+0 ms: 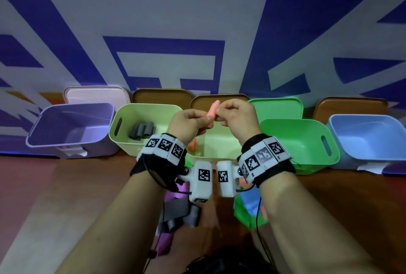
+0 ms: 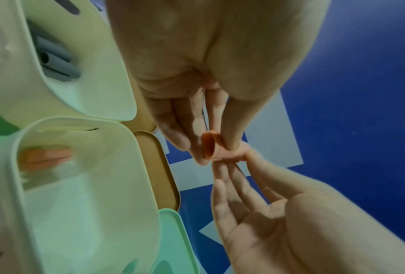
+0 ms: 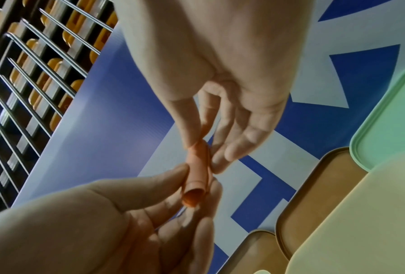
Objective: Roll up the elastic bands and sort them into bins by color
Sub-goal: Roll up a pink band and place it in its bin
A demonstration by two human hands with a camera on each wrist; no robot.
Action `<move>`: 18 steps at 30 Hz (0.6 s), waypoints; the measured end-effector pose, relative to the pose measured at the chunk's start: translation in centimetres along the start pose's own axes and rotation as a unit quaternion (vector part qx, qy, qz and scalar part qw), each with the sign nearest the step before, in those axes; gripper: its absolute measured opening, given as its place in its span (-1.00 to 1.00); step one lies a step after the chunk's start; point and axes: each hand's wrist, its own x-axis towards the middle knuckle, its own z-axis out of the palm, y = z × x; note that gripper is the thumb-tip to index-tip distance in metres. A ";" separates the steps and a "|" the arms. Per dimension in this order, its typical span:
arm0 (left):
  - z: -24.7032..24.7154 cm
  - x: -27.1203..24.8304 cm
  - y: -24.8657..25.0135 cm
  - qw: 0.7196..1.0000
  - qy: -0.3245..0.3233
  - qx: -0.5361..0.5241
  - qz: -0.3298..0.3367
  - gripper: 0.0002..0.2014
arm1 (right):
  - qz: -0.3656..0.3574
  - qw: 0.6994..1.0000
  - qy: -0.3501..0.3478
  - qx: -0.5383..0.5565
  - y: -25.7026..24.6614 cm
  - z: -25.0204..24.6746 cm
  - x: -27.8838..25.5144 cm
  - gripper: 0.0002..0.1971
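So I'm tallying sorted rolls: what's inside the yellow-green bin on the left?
Several rolled grey bands lie on the floor of the yellow-green bin. The left hand and wrist cover its right corner, so the count may be incomplete.

No legible words, brand names or numbers appear in any view. The wall banner (image 1: 197,21) carries large white strokes on blue, cropped too closely to read as characters. The wrist bands (image 1: 163,147) and the white camera housings (image 1: 204,175) bear black-and-white square code markers, which are machine patterns, not readable text.
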 end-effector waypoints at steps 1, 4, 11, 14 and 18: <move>0.4 0.3 -0.3 1.000 0.010 -0.006 -0.008 -0.91 | 0.003 1.000 -0.014 -0.004 0.3 -0.3 0.5 -0.81; 1.2 1.7 -1.5 0.998 0.046 -0.029 -0.037 -0.90 | 0.033 0.997 -0.073 0.005 1.1 -1.1 1.9 -0.85; 2.1 4.4 -3.8 0.989 0.103 -0.054 -0.087 -0.89 | 0.056 0.988 -0.142 0.003 3.2 -1.6 4.6 -0.70; 2.3 5.1 -4.7 0.987 0.121 -0.040 -0.096 -0.84 | 0.070 0.986 -0.153 -0.007 4.3 -1.5 5.4 -0.70; 2.5 5.9 -5.5 0.985 0.135 -0.039 -0.099 -0.84 | 0.096 0.980 -0.171 -0.037 5.6 -1.1 6.5 -0.69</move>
